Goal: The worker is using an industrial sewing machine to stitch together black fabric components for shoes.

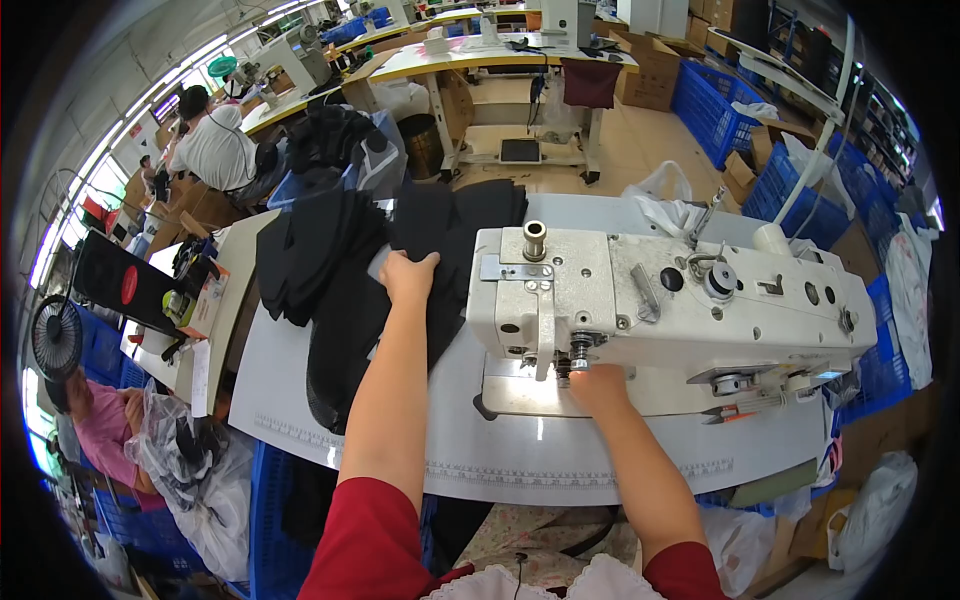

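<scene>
My left hand (405, 277) rests among the black fabric pieces (340, 340) left of the sewing machine. Its fingers curl into the cloth, and the thumb points right. A stack of black cut pieces (315, 245) lies just beyond it on the left, with more dark cloth (455, 220) at the far side. My right hand (600, 388) reaches under the head of the white sewing machine (660, 290), close to the needle and presser foot (565, 372). The machine hides its fingertips, so whatever they touch is out of sight. A lamp lights the needle area.
A printed ruler (520, 478) runs along the front of the white table (290, 400). Scissors-like orange-handled tools (728, 412) sit under the machine arm. Blue crates (715, 110) stand at right. A side table (165, 350) is at left; other people (215, 145) work beyond.
</scene>
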{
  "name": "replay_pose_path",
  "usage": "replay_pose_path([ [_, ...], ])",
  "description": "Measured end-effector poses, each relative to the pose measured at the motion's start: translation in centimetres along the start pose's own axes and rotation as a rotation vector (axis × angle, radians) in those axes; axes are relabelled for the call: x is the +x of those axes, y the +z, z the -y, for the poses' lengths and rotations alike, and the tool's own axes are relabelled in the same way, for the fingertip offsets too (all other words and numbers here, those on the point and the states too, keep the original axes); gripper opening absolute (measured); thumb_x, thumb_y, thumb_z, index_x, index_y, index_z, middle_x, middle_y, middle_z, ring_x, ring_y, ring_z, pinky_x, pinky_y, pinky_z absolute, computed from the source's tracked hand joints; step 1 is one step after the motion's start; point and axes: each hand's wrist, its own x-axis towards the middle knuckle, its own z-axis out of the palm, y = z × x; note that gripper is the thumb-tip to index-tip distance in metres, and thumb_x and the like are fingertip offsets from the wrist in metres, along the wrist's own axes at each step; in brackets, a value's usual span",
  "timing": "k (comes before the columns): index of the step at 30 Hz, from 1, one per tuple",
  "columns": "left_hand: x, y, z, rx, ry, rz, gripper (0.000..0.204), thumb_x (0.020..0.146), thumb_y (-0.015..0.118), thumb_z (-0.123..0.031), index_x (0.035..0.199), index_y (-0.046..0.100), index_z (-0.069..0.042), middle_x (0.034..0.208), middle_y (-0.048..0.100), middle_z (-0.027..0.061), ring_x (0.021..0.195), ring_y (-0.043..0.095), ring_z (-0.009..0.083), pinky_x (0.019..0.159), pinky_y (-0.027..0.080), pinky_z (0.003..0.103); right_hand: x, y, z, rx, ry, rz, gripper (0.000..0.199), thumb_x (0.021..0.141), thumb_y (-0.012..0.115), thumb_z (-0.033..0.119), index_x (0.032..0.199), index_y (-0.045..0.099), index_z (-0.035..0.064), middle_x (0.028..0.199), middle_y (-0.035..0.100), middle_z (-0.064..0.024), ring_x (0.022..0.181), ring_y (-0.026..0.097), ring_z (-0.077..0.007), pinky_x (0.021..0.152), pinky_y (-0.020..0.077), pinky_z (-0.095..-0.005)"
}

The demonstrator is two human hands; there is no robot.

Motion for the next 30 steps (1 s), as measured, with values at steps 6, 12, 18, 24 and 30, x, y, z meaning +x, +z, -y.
replay_pose_path([
  [6,-1.9,-0.8,-2.9,0.254,0.571,-0.349,0.034,0.077,0.066,-0.02,0.106,0.058,-0.004,0.111,0.058,0.0203,0.112,0.049,0.0375,0.095,0.039,0.039,-0.1,0.1,-0.1,0.044,0.063,-0.119,0.014,0.062,0.057,0.013,0.071,0.06,0.0031,0.066,0.059,-0.0154,0.065,0.058,-0.0343,0.061,0.0461,-0.0448],
  [12,-3.6,-0.5,-7.7,-0.869,0.355,0.29,0.03,0.09,0.053,-0.017,0.113,0.049,0.001,0.105,0.06,0.02,0.096,0.059,0.0325,0.083,0.044,0.035,1.0,0.5,-0.2,-0.036,-0.125,-0.274,0.016,0.074,0.056,0.017,0.082,0.063,0.0054,0.074,0.062,-0.0145,0.069,0.06,-0.0343,0.064,0.0465,-0.0452],
  [18,-6.6,1.2,-5.9,-1.425,0.012,0.99,0.029,0.089,0.054,-0.018,0.114,0.052,-0.003,0.108,0.06,0.0126,0.098,0.057,0.0251,0.088,0.043,0.034,3.0,0.7,-0.9,-0.116,0.087,0.164,0.037,0.088,0.044,0.03,0.115,0.057,0.0083,0.115,0.059,-0.0163,0.107,0.053,-0.0338,0.097,0.0365,-0.0452],
  [24,-8.7,4.0,-4.1,-1.16,0.381,0.763,0.03,0.087,0.056,-0.017,0.114,0.052,-0.004,0.107,0.06,0.0119,0.098,0.057,0.0257,0.087,0.044,0.035,2.6,-1.2,-1.2,-0.202,-0.051,-0.059,0.024,0.086,0.046,0.026,0.097,0.061,0.0103,0.092,0.062,-0.0138,0.086,0.058,-0.0334,0.078,0.0416,-0.0472],
  [30,-10.1,6.1,-2.3,-0.859,0.756,0.527,0.031,0.085,0.057,-0.016,0.114,0.052,-0.005,0.107,0.06,0.0111,0.098,0.057,0.0262,0.086,0.045,0.035,2.9,0.8,-4.1,-0.28,-0.072,-0.028,0.02,0.085,0.047,0.021,0.086,0.064,0.01,0.08,0.064,-0.0134,0.076,0.06,-0.035,0.068,0.044,-0.0495],
])
